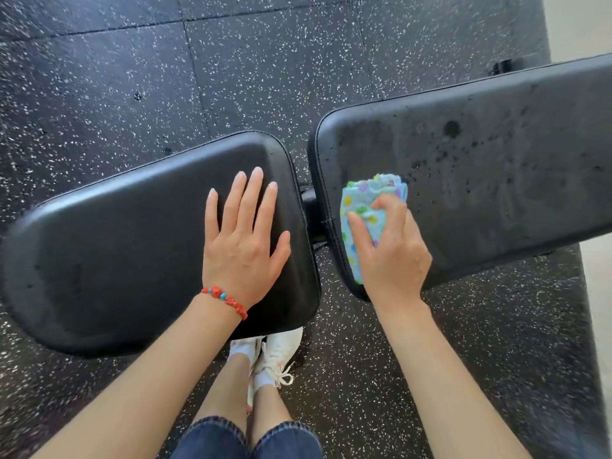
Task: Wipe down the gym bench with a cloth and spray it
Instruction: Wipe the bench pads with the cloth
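Observation:
The gym bench has two black padded parts. The seat pad (132, 246) lies on the left and the longer back pad (480, 167) on the right, with a gap between them. My left hand (243, 240) rests flat on the seat pad's right end, fingers straight. My right hand (389, 246) grips a folded light-blue cloth (359, 210) with coloured dots and holds it against the back pad's left end. Wet droplets and smear marks show on the back pad to the right of the cloth. No spray bottle is in view.
Black rubber floor tiles (231, 77) with white speckles surround the bench. My legs and white shoes (275, 352) stand below the gap between the pads. A pale wall or floor strip (583, 24) runs along the right edge.

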Demonstrator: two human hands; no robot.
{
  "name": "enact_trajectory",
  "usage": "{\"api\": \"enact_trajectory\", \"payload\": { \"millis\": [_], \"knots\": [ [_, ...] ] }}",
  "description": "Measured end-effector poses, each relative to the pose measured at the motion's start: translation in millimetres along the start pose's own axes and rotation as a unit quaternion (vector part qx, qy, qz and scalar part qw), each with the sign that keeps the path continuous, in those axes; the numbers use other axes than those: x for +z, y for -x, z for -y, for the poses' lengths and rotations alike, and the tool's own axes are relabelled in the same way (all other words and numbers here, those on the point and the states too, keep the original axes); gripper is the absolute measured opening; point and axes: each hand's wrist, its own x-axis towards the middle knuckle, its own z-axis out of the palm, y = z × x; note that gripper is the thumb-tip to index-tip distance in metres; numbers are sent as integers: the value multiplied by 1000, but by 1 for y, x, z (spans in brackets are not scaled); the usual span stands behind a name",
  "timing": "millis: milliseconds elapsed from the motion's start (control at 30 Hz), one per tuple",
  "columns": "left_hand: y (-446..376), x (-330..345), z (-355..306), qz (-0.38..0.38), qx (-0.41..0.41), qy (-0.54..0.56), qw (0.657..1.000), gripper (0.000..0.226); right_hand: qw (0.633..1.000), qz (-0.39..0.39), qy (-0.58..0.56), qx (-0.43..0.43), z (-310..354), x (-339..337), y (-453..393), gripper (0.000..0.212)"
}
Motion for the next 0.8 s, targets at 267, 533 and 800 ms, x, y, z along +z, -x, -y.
{"api": "enact_trajectory", "payload": {
  "millis": [267, 533, 800],
  "knots": [
    [-2, -5, -3, 12, -11, 9, 1000, 53, 999, 0, -16, 30, 18, 16, -80, 34],
    [-39, -12, -56, 11, 6, 107, 994, 54, 1000, 19, -4, -21, -19, 1, -94, 40],
    [-65, 12, -100, 57, -36, 127, 990, 60, 993, -26, 37, 112, -88, -20, -134, 37]
  ]
}}
